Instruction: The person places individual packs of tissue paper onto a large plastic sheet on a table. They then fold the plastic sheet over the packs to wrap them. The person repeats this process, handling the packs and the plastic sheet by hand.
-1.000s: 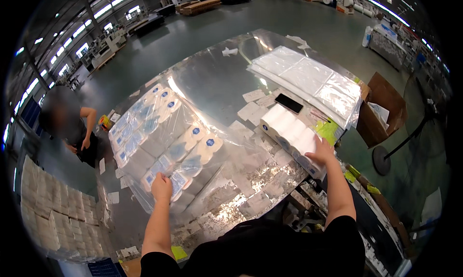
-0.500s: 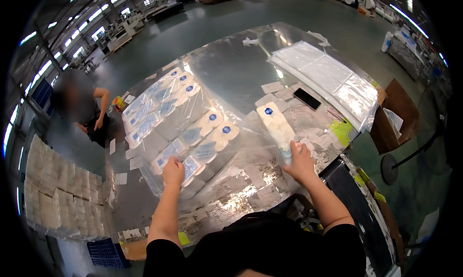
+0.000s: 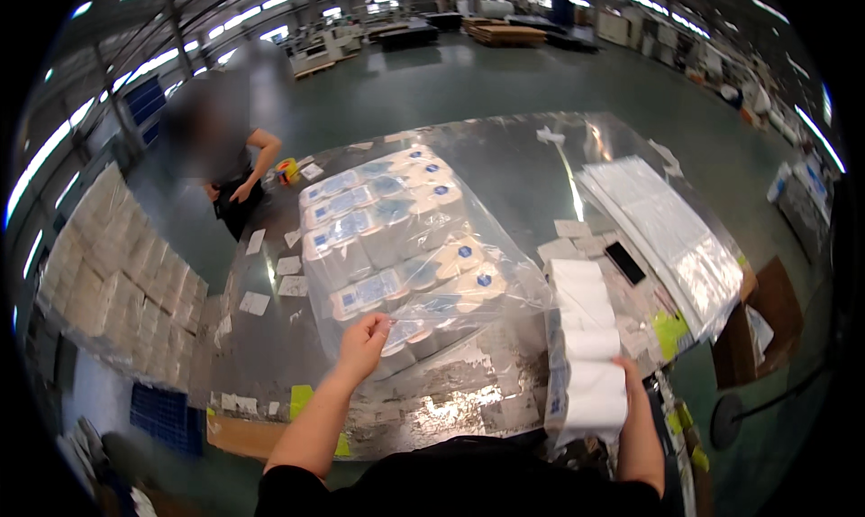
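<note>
At nine o'clock a wrapped stack of pale cartons (image 3: pixel 108 274) stands beside the shiny metal worktop (image 3: pixel 505 170). The left hand (image 3: pixel 362 344) pinches the near edge of a large clear plastic bag of white tissue packs (image 3: pixel 396 238), fingers closed on the film. At four o'clock, the right hand (image 3: pixel 631 382) grips a white sleeve of paper rolls (image 3: pixel 584 346), fingers mostly hidden behind it.

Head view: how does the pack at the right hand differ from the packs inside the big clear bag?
The pack at the right hand lies alone outside the bag; the bagged packs sit in rows inside the clear bag. It shows plain white rolls; the bagged packs show blue labels. Both are wrapped rolls on the shiny table.
</note>
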The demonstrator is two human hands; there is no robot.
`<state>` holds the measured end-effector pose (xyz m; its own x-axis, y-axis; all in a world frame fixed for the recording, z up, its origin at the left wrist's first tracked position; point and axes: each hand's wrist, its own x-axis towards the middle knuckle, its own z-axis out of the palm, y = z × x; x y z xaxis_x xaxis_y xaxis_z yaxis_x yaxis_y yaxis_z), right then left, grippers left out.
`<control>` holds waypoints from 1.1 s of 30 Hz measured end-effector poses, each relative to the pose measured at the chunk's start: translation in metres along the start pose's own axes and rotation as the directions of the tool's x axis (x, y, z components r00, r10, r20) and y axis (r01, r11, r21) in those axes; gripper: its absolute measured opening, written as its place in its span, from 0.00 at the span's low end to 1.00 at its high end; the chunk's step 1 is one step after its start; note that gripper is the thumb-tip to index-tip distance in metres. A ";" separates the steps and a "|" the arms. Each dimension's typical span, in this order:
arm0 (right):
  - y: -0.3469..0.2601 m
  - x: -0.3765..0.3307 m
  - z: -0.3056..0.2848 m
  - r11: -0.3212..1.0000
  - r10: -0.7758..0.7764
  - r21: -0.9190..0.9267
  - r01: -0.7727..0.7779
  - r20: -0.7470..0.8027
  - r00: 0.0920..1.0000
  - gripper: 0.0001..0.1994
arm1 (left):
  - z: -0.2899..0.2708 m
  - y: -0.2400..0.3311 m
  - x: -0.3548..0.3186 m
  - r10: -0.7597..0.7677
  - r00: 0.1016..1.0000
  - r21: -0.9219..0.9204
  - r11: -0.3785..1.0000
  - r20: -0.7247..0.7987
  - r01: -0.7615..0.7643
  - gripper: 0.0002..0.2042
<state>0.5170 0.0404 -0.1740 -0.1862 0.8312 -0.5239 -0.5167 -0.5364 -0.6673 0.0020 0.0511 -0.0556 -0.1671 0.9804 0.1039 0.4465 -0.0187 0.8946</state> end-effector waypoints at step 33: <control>0.103 0.164 0.314 0.994 0.071 -0.101 -0.030 0.445 0.893 0.32 | 0.021 0.091 -0.019 0.379 0.925 -0.048 0.925 0.022 -0.378 0.12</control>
<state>0.1705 0.1676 -0.1623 -0.5748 0.7689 -0.2800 -0.4244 -0.5727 -0.7014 0.0645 0.0345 0.0151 0.0342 0.9042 0.4258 0.4335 -0.3973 0.8088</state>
